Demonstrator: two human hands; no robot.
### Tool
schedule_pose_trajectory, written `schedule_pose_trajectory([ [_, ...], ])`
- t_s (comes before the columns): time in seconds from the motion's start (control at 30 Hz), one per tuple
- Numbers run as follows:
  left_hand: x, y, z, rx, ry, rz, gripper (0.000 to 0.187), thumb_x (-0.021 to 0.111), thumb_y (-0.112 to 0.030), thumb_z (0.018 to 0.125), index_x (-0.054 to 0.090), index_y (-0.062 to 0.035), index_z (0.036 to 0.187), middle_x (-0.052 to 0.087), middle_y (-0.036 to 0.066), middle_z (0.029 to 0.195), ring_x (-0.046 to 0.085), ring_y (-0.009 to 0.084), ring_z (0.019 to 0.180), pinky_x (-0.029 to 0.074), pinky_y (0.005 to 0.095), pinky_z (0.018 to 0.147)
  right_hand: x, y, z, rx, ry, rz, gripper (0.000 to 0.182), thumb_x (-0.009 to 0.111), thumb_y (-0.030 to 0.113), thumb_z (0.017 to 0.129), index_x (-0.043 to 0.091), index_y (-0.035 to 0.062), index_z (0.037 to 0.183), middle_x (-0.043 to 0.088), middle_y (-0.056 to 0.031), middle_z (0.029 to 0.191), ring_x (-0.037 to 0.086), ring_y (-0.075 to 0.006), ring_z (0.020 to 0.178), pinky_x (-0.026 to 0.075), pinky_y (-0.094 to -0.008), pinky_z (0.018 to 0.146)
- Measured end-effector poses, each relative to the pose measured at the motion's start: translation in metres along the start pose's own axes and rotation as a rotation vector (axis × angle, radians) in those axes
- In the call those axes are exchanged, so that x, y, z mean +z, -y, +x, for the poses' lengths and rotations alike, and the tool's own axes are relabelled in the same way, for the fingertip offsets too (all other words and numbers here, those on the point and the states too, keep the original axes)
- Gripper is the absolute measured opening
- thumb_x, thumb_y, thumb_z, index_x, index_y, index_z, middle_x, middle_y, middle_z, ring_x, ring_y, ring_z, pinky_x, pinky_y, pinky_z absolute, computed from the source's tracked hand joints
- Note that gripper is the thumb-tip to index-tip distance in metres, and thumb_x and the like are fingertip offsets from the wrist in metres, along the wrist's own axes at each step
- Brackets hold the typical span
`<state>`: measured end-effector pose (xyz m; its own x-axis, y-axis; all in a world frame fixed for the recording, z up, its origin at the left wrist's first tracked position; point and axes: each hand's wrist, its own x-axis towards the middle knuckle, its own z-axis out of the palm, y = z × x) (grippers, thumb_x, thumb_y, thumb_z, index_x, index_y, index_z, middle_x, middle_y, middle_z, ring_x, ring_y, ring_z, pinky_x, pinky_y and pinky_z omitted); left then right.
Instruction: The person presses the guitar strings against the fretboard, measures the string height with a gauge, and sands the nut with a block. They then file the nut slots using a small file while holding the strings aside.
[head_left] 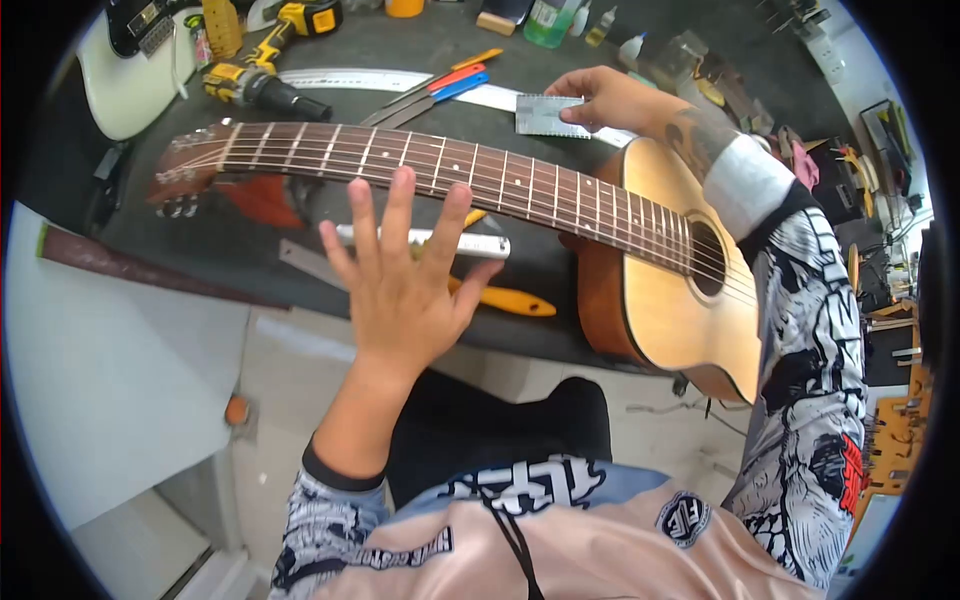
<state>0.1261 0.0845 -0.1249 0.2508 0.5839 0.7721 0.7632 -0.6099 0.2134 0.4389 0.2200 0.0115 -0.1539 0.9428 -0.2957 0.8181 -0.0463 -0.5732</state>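
An acoustic guitar [665, 305] lies face up across the bench, with its headstock [185, 170] to the left and its pale body to the right. My left hand [400, 285] is open, fingers spread, and its fingertips overlap the lower edge of the fretboard [480, 175]. Beyond the neck, my right hand [610, 105] pinches a flat silver rectangular gauge card [538, 116] by its right end. Partly hidden behind my left hand are a white-silver bar [485, 245] and an orange-handled tool [515, 300].
A yellow cordless drill [265, 85] lies beyond the headstock. Several files with coloured handles [455, 85] rest by a long steel ruler [350, 78]. Bottles [548, 22] stand at the back. The bench's front edge runs just below the guitar; a white panel [130, 350] is at left.
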Motion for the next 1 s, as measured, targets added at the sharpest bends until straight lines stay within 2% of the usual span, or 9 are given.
schedule_pose_trajectory([
  [0.03, 0.001, -0.002, -0.002, 0.011, -0.010, 0.008, 0.086, 0.074, -0.056, 0.086, 0.037, -0.0269, 0.159, 0.026, 0.018, 0.165, 0.011, 0.0447, 0.155, 0.001, 0.0678, 0.118, 0.004, -0.019, 0.009, -0.061, 0.004, -0.021, 0.041, 0.074, 0.015, 0.093, 0.065, 0.0075, 0.131, 0.069, -0.0045, 0.112, 0.063, -0.0136, 0.099, 0.053, -0.0309, 0.083],
  [0.07, 0.003, -0.002, -0.006, 0.022, -0.049, 0.024, 0.082, 0.074, -0.053, 0.087, 0.041, -0.0269, 0.157, 0.027, 0.017, 0.165, 0.012, 0.0437, 0.155, -0.001, 0.0659, 0.118, 0.011, -0.029, 0.010, -0.129, -0.170, -0.300, 0.045, 0.077, 0.018, 0.089, 0.066, 0.0105, 0.132, 0.068, -0.0114, 0.116, 0.066, -0.0230, 0.106, 0.054, -0.0358, 0.091],
  [0.13, 0.019, 0.005, -0.020, 0.044, -0.061, 0.079, 0.077, 0.074, -0.049, 0.087, 0.044, -0.0271, 0.154, 0.029, 0.015, 0.163, 0.014, 0.0425, 0.154, -0.002, 0.0641, 0.119, 0.018, -0.046, 0.008, -0.256, -0.353, -0.531, 0.045, 0.076, 0.020, 0.087, 0.066, 0.0126, 0.131, 0.066, -0.0186, 0.122, 0.065, -0.0320, 0.114, 0.052, -0.0408, 0.097],
  [0.2, 0.011, -0.002, -0.017, 0.010, 0.004, 0.069, 0.073, 0.074, -0.046, 0.088, 0.047, -0.0273, 0.153, 0.032, 0.014, 0.162, 0.017, 0.0404, 0.154, -0.003, 0.0628, 0.119, 0.008, -0.043, -0.012, -0.205, -0.533, -0.315, 0.042, 0.073, 0.018, 0.087, 0.067, 0.0108, 0.129, 0.066, -0.0217, 0.124, 0.064, -0.0364, 0.118, 0.052, -0.0428, 0.099],
  [0.27, -0.020, -0.016, -0.005, -0.012, 0.145, 0.086, 0.072, 0.075, -0.043, 0.088, 0.047, -0.0265, 0.152, 0.036, 0.012, 0.158, 0.023, 0.0381, 0.151, 0.006, 0.0643, 0.118, 0.007, -0.030, -0.065, -0.247, -0.566, -0.085, 0.039, 0.072, 0.018, 0.089, 0.067, 0.0058, 0.125, 0.069, -0.0193, 0.114, 0.065, -0.0363, 0.111, 0.052, -0.0426, 0.097],
  [0.37, -0.062, -0.018, 0.018, -0.028, 0.343, 0.051, 0.072, 0.075, -0.038, 0.088, 0.047, -0.0252, 0.152, 0.040, 0.012, 0.152, 0.027, 0.0378, 0.148, 0.020, 0.0660, 0.115, 0.037, -0.017, -0.163, -0.320, -0.638, -0.225, 0.033, 0.074, 0.016, 0.088, 0.068, 0.0048, 0.119, 0.070, -0.0162, 0.112, 0.065, -0.0357, 0.108, 0.051, -0.0428, 0.096],
  [0.5, -0.085, -0.009, 0.045, 0.010, 0.471, 0.059, 0.071, 0.075, -0.036, 0.088, 0.047, -0.0244, 0.152, 0.039, 0.013, 0.153, 0.028, 0.0386, 0.148, 0.024, 0.0647, 0.115, 0.078, -0.011, -0.259, -0.188, -0.650, -0.295, 0.034, 0.075, 0.016, 0.087, 0.068, 0.0057, 0.118, 0.066, -0.0151, 0.115, 0.061, -0.0352, 0.112, 0.049, -0.0437, 0.097],
  [0.67, -0.090, -0.010, 0.052, 0.009, 0.550, 0.084, 0.071, 0.076, -0.033, 0.088, 0.046, -0.0258, 0.153, 0.037, 0.015, 0.156, 0.025, 0.0414, 0.149, 0.022, 0.0662, 0.116, 0.115, -0.019, -0.300, -0.039, -0.745, -0.328, 0.041, 0.074, 0.017, 0.088, 0.065, 0.0057, 0.126, 0.059, -0.0170, 0.126, 0.056, -0.0370, 0.117, 0.046, -0.0458, 0.100],
  [1.0, -0.100, -0.021, 0.057, -0.047, 0.703, 0.252, 0.076, 0.072, -0.032, 0.091, 0.036, -0.0399, 0.157, 0.024, 0.013, 0.166, 0.013, 0.0421, 0.155, 0.016, 0.0716, 0.116, 0.111, -0.024, -0.294, -0.066, -0.711, -0.335, 0.041, 0.072, 0.024, 0.090, 0.065, 0.0084, 0.128, 0.059, -0.0147, 0.118, 0.056, -0.0340, 0.107, 0.045, -0.0441, 0.095],
])
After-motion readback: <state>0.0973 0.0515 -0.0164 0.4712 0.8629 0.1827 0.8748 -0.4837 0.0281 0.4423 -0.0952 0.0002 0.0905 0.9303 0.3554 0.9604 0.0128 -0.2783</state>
